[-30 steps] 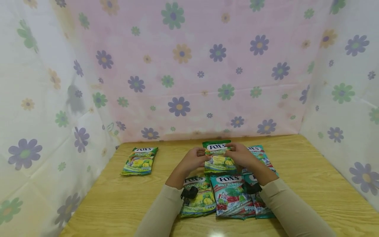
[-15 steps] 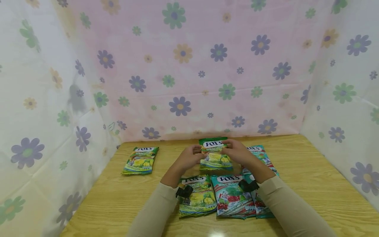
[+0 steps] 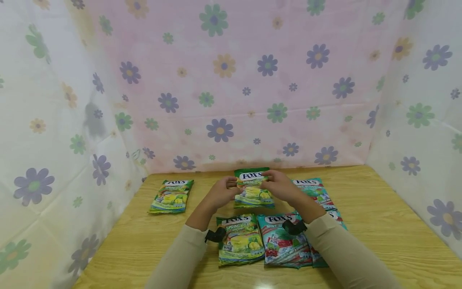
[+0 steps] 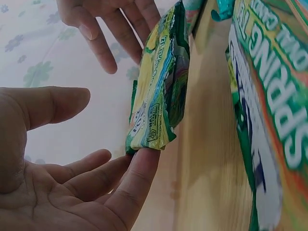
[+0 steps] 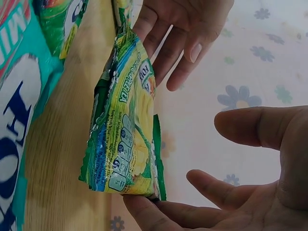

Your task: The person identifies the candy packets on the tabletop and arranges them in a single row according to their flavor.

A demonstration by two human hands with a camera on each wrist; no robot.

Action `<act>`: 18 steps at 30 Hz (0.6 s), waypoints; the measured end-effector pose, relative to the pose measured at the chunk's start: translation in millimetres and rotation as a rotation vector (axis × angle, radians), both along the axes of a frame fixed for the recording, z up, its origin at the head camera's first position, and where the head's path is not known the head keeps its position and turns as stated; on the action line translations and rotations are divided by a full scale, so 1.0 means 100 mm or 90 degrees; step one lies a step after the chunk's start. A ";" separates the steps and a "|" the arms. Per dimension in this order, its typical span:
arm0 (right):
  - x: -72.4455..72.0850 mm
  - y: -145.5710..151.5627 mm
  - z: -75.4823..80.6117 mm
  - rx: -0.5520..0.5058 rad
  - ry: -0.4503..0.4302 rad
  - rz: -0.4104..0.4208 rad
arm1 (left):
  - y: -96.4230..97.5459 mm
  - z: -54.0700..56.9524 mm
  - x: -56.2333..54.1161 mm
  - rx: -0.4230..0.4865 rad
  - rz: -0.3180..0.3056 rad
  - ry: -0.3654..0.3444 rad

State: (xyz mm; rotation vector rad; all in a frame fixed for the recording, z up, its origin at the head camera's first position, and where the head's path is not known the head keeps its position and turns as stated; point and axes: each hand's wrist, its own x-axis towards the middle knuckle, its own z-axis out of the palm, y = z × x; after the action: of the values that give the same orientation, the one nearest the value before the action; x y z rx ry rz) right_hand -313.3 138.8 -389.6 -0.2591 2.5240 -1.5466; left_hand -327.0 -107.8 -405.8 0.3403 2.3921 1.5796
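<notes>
A green-and-yellow Fox's Spring Tea candy bag (image 3: 252,192) is between my two hands near the back middle of the table. My left hand (image 3: 220,194) touches its left edge and my right hand (image 3: 283,186) its right edge. In the left wrist view, the fingers (image 4: 137,180) meet the end of the bag (image 4: 153,91), with the thumb held apart. The right wrist view has the fingers (image 5: 149,211) against the bag's other end (image 5: 130,130), and that thumb also stands off it. Whether the bag's underside meets the table is hard to tell.
Another Spring Tea bag (image 3: 171,196) lies at the back left. In front are a Spring Tea bag (image 3: 240,241) and a teal Mint Blossom bag (image 3: 286,243). More teal bags (image 3: 317,192) lie to the right, partly behind my right arm. Flowered cloth (image 3: 223,100) surrounds the table.
Both hands have moved left, carrying the Spring Tea bag between them. More of the teal bags on the right now shows. The other bags have stayed in place.
</notes>
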 end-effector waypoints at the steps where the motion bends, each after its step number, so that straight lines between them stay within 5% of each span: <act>1: 0.00 -0.02 0.00 0.001 0.002 0.001 | -0.02 0.01 0.00 -0.001 0.001 0.002; 18: -0.02 -0.36 0.01 0.004 -0.001 0.018 | -0.32 0.06 0.06 -0.007 0.034 0.006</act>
State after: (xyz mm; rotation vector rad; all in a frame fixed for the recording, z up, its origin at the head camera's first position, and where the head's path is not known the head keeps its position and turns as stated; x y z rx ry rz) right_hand -315.6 103.2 -388.5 -0.2913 2.5129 -1.5283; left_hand -321.0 -140.0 -399.8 0.2838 2.4350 1.5905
